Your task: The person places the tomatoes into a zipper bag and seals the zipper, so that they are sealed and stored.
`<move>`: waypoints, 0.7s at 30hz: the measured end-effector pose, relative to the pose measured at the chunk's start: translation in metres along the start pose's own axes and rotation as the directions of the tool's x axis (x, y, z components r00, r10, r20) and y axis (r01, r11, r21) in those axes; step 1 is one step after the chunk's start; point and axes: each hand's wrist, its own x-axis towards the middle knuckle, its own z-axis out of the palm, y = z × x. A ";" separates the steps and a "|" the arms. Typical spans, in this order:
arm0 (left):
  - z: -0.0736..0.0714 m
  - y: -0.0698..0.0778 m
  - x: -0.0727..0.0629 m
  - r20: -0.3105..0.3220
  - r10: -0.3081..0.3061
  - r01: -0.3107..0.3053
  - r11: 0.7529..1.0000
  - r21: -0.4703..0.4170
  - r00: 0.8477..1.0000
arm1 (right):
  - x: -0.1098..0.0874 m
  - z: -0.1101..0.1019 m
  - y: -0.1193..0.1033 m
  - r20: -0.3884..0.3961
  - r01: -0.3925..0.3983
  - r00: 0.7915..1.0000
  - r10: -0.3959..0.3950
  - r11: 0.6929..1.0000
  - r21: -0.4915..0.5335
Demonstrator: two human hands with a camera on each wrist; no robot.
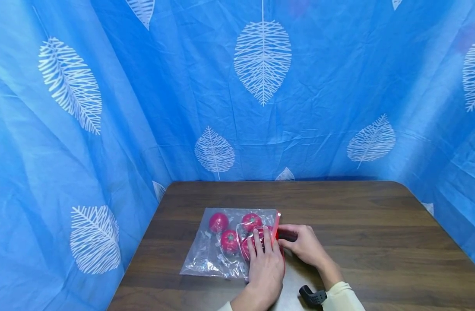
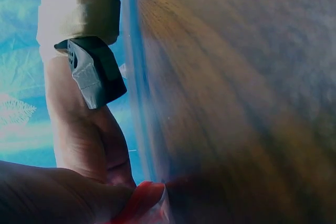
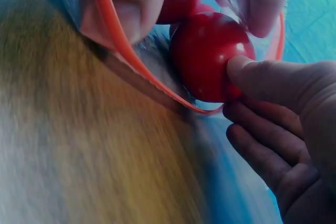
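A clear plastic zip bag (image 1: pixel 200 263) with a red zip strip (image 1: pixel 276 226) along its right-hand mouth lies on the table. Inside it are several red tomatoes (image 1: pixel 219 223). My left hand (image 1: pixel 266 268) lies over the mouth end, fingers spread on the film; its thumb and a fingertip hold the mouth apart in the right wrist view. At that opening my right hand (image 1: pixel 307 244) grips a glossy tomato (image 3: pixel 205 59), thumb on its side and fingers beneath. A second tomato (image 3: pixel 181 3) sits deeper in the bag. The left fingers partly hide the tomatoes under them.
The dark wooden table (image 1: pixel 377 242) extends around the bag, its back edge close to a blue curtain (image 1: pixel 175 86) with white leaf prints. A black device (image 1: pixel 311 296) sits at the right wrist, low over the tabletop.
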 end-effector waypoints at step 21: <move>0.003 0.001 0.000 -0.007 -0.006 0.006 1.000 0.027 1.000 | 0.007 0.009 -0.006 -0.064 0.052 0.996 -0.057 0.996 -0.069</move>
